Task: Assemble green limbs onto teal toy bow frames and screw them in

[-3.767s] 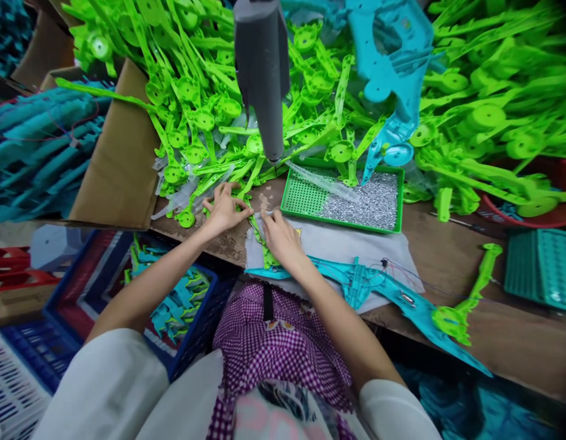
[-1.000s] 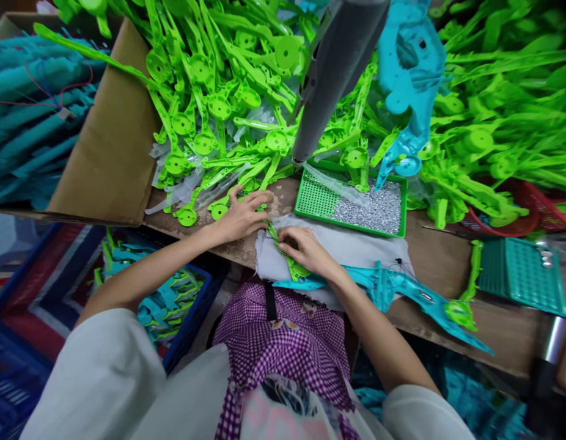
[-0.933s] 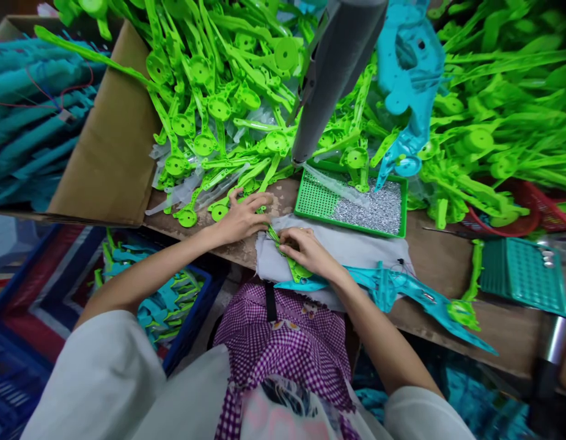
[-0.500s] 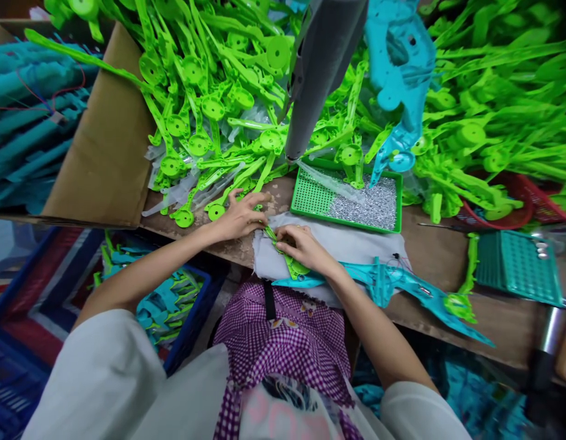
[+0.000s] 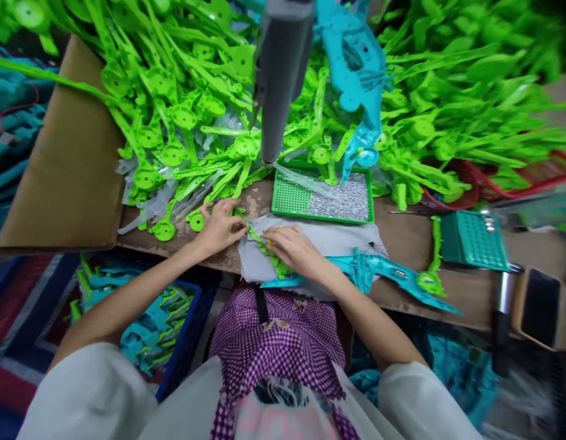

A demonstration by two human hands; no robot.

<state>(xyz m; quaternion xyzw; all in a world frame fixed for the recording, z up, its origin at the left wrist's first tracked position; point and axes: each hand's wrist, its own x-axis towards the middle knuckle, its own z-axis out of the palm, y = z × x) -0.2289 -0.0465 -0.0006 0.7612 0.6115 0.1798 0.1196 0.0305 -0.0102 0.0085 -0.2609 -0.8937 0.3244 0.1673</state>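
My left hand [image 5: 221, 229] pinches the upper end of a long bright-green plastic part [image 5: 279, 266], with thumb and fingertips curled together. My right hand [image 5: 296, 249] is closed over the same part lower down and covers much of it. Its rounded end shows below the right fingers. This green part rests over a grey cloth [image 5: 260, 264] and the pointed end of a turquoise plastic shell [image 5: 363, 269]. The shell stretches away to the right, under my right wrist.
Overhead hangs a grey electric screwdriver [image 5: 283, 79]. Behind the cloth stands a green tray [image 5: 292, 201] of small metal screws. Piles of green parts [image 5: 173, 116] fill the back. A cardboard box [image 5: 63, 159] is left; a teal basket [image 5: 475, 238], hammer [image 5: 503, 311] and phone [image 5: 540, 305] are right.
The view has turned to the right, so the bench appears shifted left and the phone shows fully. My right fingers have straightened somewhat over the green part. Both hands stay on it.
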